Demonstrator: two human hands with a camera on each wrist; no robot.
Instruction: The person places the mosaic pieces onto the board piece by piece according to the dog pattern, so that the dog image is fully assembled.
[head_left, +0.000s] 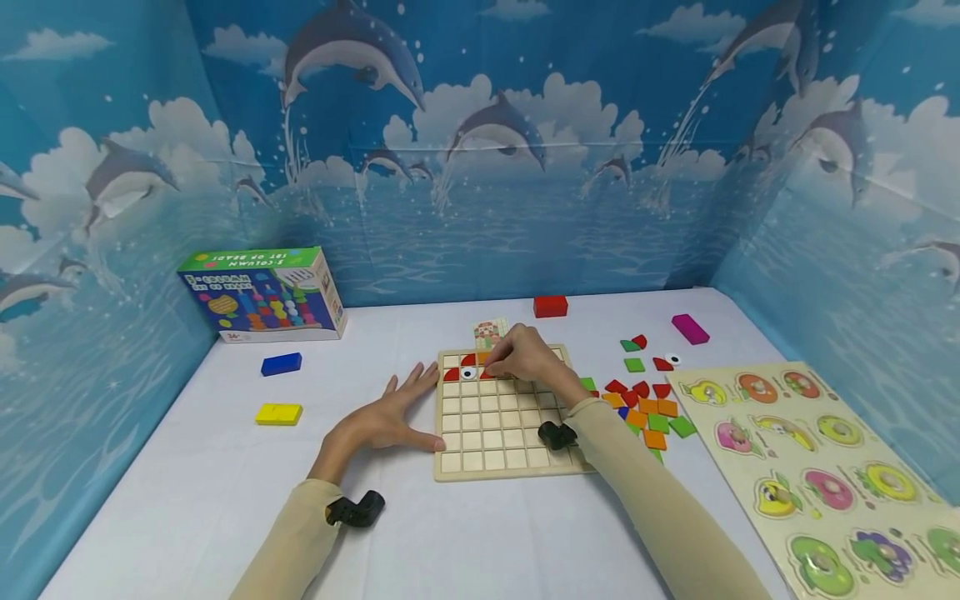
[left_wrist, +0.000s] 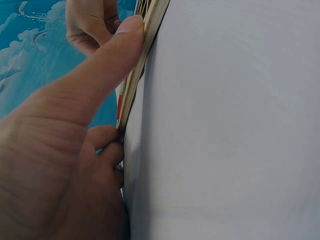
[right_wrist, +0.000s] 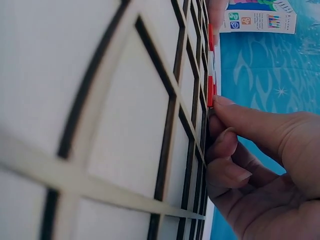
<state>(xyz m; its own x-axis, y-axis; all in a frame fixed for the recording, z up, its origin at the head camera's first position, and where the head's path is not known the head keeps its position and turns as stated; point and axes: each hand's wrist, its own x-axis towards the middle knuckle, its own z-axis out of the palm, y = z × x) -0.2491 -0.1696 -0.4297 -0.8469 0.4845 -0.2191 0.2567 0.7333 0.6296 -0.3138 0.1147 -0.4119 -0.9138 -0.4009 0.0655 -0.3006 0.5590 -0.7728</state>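
The grid board (head_left: 498, 417) lies flat on the counter (head_left: 187, 500), with a few red tiles and an eye tile seated in its upper rows. The right hand (head_left: 525, 354) is over the upper middle of the board, fingertips (right_wrist: 222, 102) drawn together and pinching a red tile (right_wrist: 210, 91) at a cell in the second row. The left hand (head_left: 390, 417) is spread flat on the counter, fingers straight, thumb (left_wrist: 120, 40) pressed against the board's left edge; it holds nothing.

Risks, as judged from here: the tile could go in skewed and ride up on the cell's rim, since the pinching fingers hide the cell from above. A sideways push could disturb the red tiles (head_left: 452, 374) already seated just beside it. If the left thumb eases, the board may slide on the smooth cloth.

The loose pile (head_left: 645, 408) of spare tiles lies just right of the board.
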